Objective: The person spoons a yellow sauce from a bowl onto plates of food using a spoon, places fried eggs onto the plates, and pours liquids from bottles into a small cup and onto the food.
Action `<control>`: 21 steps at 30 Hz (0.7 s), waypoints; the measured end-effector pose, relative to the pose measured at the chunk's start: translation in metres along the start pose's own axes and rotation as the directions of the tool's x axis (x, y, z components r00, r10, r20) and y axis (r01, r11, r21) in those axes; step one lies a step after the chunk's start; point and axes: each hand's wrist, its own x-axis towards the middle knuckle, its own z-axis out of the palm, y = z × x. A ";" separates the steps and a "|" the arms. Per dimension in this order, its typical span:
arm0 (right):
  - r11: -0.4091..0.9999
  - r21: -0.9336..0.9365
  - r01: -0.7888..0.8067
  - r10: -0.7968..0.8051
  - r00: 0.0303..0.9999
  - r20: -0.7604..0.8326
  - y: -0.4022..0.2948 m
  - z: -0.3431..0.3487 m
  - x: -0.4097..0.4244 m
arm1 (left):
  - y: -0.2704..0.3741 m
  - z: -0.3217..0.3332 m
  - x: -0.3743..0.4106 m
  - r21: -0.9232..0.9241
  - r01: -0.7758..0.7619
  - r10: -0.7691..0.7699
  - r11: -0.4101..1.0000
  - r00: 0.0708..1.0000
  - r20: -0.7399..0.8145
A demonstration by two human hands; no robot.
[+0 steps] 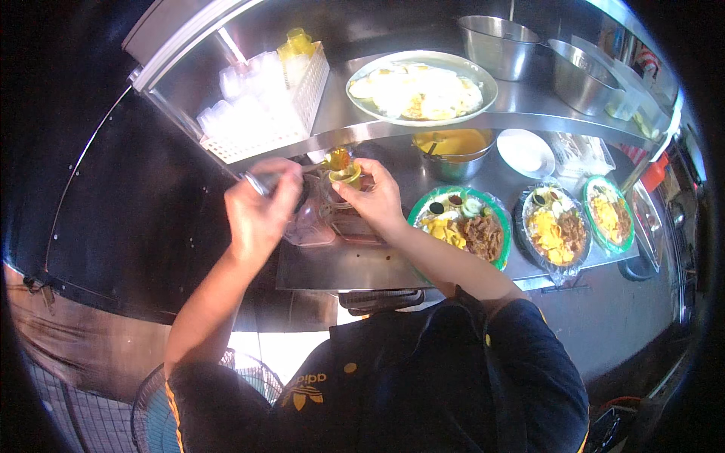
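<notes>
My left hand [263,206], slightly blurred, grips a metal spoon [256,184]. Orange-red sauce with bits in it [338,159] fills the spoon's bowl, just above a small yellowish plastic cup [350,176]. That cup is held between the thumb and fingers of my right hand [374,192]. Below both hands are clear containers [311,226], partly hidden, one with reddish contents. To the right stands a green plate [416,212] lined with clear plastic, bearing sliced meat, yellow-sauced food, cucumber slices and small dark sauce cups.
Two more lined plates of food [552,226] [609,214] stand further right. Behind them are a pot of yellow sauce [453,164] and white plates [525,153]. On the upper shelf [334,113] sit a basket of plastic cups [317,90], a dish of fried eggs [358,110] and metal pots [498,51].
</notes>
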 end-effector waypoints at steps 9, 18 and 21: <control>0.991 -0.135 0.009 -0.024 0.993 -0.112 0.013 -0.046 -0.029 | -0.061 0.007 0.019 -0.222 0.298 -0.295 0.928 0.954 0.048; 0.991 -0.119 -0.059 0.054 0.998 -0.038 -0.036 -0.186 -0.069 | -0.087 0.090 -0.007 0.474 -0.088 -0.107 0.876 0.924 0.368; 0.988 -0.153 0.006 -0.029 0.988 -0.149 -0.021 -0.241 -0.079 | -0.060 0.106 -0.001 0.509 -0.185 -0.061 0.840 0.901 0.429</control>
